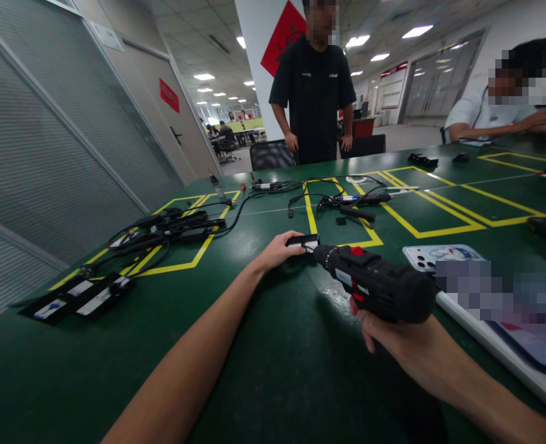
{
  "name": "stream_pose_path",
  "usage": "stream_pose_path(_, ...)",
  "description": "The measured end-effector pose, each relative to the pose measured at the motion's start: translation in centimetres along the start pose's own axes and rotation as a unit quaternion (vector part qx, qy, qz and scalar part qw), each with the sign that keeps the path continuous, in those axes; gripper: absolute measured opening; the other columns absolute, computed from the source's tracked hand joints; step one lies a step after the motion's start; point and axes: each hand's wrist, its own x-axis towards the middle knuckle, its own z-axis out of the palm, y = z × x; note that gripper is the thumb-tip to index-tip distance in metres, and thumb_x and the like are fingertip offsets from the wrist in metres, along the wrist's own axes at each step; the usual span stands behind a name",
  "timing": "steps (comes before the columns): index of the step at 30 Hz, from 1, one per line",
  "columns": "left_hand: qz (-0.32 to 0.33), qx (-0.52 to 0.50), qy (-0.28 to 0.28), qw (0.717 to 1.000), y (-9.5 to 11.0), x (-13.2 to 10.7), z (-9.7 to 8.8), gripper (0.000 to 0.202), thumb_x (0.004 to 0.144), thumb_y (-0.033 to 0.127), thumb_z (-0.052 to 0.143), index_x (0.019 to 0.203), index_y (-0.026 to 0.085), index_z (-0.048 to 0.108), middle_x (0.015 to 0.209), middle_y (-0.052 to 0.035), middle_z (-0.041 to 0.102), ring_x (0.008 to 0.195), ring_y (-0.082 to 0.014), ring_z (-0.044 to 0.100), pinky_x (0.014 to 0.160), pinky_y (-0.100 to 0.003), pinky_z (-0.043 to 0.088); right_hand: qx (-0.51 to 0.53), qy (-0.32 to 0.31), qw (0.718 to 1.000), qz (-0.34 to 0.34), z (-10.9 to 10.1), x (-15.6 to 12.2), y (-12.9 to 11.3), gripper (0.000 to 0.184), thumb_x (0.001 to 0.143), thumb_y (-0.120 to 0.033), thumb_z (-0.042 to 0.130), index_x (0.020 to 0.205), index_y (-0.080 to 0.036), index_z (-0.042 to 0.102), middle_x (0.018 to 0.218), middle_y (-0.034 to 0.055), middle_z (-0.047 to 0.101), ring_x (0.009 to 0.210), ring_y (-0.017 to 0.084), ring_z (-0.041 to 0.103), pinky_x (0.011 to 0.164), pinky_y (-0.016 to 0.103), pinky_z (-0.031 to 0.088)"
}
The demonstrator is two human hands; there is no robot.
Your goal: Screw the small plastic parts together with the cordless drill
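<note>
My right hand (395, 336) grips a black cordless screwdriver (374, 282) with red buttons, held level and pointing left. Its tip meets a small black part with a white label (303, 242) lying on the green table (273, 370). My left hand (279, 250) is closed over the left end of that part and holds it down on the table.
Black adapters and cables (171, 227) lie at the left inside yellow floor-tape boxes, flat labelled pieces (81, 299) nearer the left edge. More tools and cables (356, 200) sit mid-table. A phone (439, 254) lies at the right. One person stands across the table (313, 92), another sits at the far right (499, 114).
</note>
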Motion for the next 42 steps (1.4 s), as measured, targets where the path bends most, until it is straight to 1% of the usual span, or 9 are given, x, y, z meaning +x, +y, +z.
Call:
stream_pose_path(4,0.004,-0.007,0.001,1.0,-0.03,-0.02,0.06,0.048,0.066,0.032,0.066,0.11,0.015,0.055,0.106,-0.006,0.061,0.094,-0.0191,0.057,0.088,-0.034,0.042,-0.001,0.005,1.0,0.007,0.16,0.09,0.32,0.03,0.084,-0.036,0.046,0.058,-0.021,0.051,0.067,0.0025,0.059,0.082,0.021,0.06,0.048,0.025,0.039)
stream_pose_path(10,0.004,-0.01,0.004,1.0,-0.04,-0.06,0.05,0.047,0.066,0.031,0.065,0.11,0.016,0.055,0.107,-0.0064,0.061,0.096,-0.0196,0.056,0.09,-0.036,0.041,0.013,0.016,1.0,0.006,0.18,-0.11,-0.25,0.021,0.081,-0.034,0.05,0.067,-0.02,0.056,0.083,0.0059,0.066,0.087,0.023,0.061,0.048,0.025,0.04)
stream_pose_path(14,0.001,-0.005,0.004,1.0,0.05,-0.06,0.01,0.048,0.066,0.032,0.066,0.11,0.016,0.055,0.107,-0.0068,0.061,0.096,-0.0199,0.056,0.091,-0.036,0.041,-0.004,0.002,1.0,0.021,-0.01,-0.12,-0.59,0.03,0.082,-0.034,0.048,0.056,-0.021,0.052,0.075,0.004,0.063,0.086,0.022,0.06,0.05,0.026,0.041)
stream_pose_path(18,0.0,0.0,0.007,1.0,0.23,-0.12,-0.01,0.048,0.066,0.032,0.065,0.11,0.016,0.056,0.107,-0.0069,0.061,0.097,-0.0205,0.056,0.091,-0.036,0.041,-0.005,0.002,1.0,0.017,-0.01,0.02,-0.47,0.028,0.082,-0.032,0.048,0.057,-0.021,0.053,0.066,0.0017,0.058,0.084,0.022,0.059,0.049,0.025,0.04)
stream_pose_path(23,0.007,0.005,0.0,1.0,0.41,-0.19,-0.07,0.048,0.067,0.032,0.065,0.111,0.016,0.055,0.108,-0.0068,0.06,0.096,-0.0203,0.056,0.09,-0.036,0.041,-0.001,-0.002,1.0,0.011,0.02,-0.02,-0.18,0.029,0.083,-0.032,0.047,0.057,-0.021,0.051,0.07,0.0032,0.06,0.088,0.022,0.059,0.049,0.025,0.039)
stream_pose_path(30,0.007,0.013,-0.001,1.0,0.65,-0.22,-0.07,0.046,0.067,0.032,0.064,0.11,0.016,0.056,0.107,-0.0064,0.06,0.097,-0.0202,0.055,0.09,-0.035,0.041,-0.002,0.012,1.0,0.019,-0.02,0.13,0.29,0.019,0.084,-0.035,0.047,0.081,-0.021,0.059,0.089,0.0052,0.066,0.078,0.02,0.061,0.047,0.025,0.038)
stream_pose_path(33,0.006,0.018,0.0,1.0,0.75,-0.28,-0.08,0.047,0.067,0.032,0.064,0.11,0.016,0.055,0.108,-0.0061,0.06,0.098,-0.0206,0.055,0.09,-0.035,0.041,0.004,0.013,1.0,0.012,0.1,0.19,0.23,0.023,0.083,-0.037,0.047,0.071,-0.021,0.058,0.086,0.0045,0.066,0.08,0.021,0.062,0.047,0.025,0.04)
stream_pose_path(38,0.003,0.015,-0.001,1.0,0.81,-0.39,-0.09,0.046,0.068,0.032,0.064,0.11,0.017,0.055,0.107,-0.005,0.06,0.095,-0.0194,0.055,0.088,-0.033,0.042,-0.004,0.014,1.0,0.009,0.17,0.14,0.0,0.029,0.082,-0.035,0.048,0.057,-0.022,0.051,0.067,0.0028,0.061,0.091,0.024,0.06,0.053,0.026,0.042)
stream_pose_path(42,0.006,0.008,-0.004,1.0,0.8,-0.4,-0.09,0.046,0.068,0.031,0.064,0.111,0.017,0.054,0.107,-0.005,0.06,0.095,-0.0191,0.055,0.088,-0.033,0.042,-0.005,0.002,1.0,0.003,0.1,0.15,0.21,0.03,0.084,-0.034,0.046,0.058,-0.021,0.052,0.072,0.0037,0.061,0.095,0.024,0.058,0.053,0.026,0.042)
